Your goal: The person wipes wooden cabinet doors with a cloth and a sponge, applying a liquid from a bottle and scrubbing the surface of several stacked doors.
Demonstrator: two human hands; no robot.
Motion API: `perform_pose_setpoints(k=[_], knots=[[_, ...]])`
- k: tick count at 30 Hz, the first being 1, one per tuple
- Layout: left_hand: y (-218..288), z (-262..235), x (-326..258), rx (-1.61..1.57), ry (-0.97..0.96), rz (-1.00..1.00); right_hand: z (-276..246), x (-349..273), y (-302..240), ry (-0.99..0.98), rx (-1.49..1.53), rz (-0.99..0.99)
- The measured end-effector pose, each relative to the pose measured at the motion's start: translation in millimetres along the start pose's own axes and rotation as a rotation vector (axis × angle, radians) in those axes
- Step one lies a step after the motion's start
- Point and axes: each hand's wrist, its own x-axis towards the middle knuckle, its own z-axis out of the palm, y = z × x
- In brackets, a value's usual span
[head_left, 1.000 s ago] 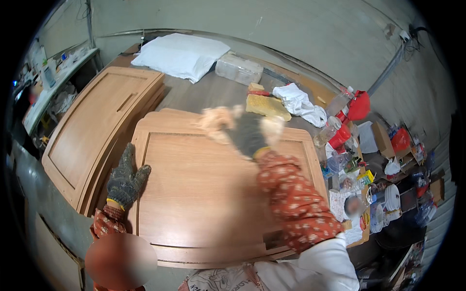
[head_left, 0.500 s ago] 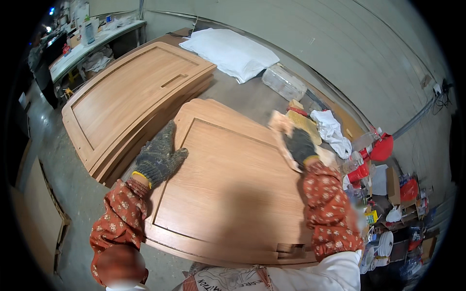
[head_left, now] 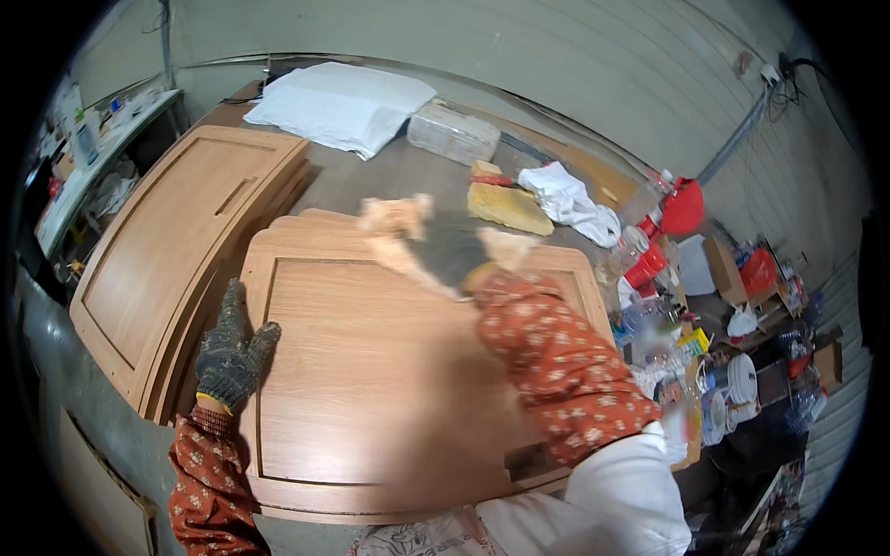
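Note:
In front of me lies a light wood-grain door panel (head_left: 362, 371) with a grooved frame and a small rectangular cutout near its lower right. My left hand (head_left: 234, 352), in a dark knitted glove with a yellow cuff, rests on the panel's left border, fingers stretched out and thumb apart. At the panel's far edge, my right hand (head_left: 450, 246), gloved alike and smeared by motion, holds a peach-coloured cloth (head_left: 394, 222) against the wood; its fingertips do not show clearly. A stack of similar panels (head_left: 176, 232) stands just left of my left hand.
White folded sheeting (head_left: 338, 102) and a plastic-wrapped block (head_left: 452, 132) lie at the back. Beyond the right hand sit a yellow sponge (head_left: 508, 208) and a white rag (head_left: 567, 199). Bottles, red cups (head_left: 646, 264) and tubs crowd the right side. A cluttered bench (head_left: 116, 153) stands far left.
My right hand has swept the cloth leftward along the panel's far edge. My left hand stays on the left border. The whole view has turned somewhat to the right.

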Motion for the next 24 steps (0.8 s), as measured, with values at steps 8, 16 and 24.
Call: perform_pose_setpoints(k=[8,16,24], knots=[[-2.3,8.7,8.6,0.109,0.014,0.085,-47.3,-162.3,202.7,-0.257,-0.268,0.748],[2.6,4.6,2.8,0.043,0.046,0.160,-231.1,-251.3,104.7,0.355,-0.658,0.232],[-13.2,19.0,14.0,0.203,0.174,0.345,-175.4,-394.7,27.3,-0.038,0.424,0.746]])
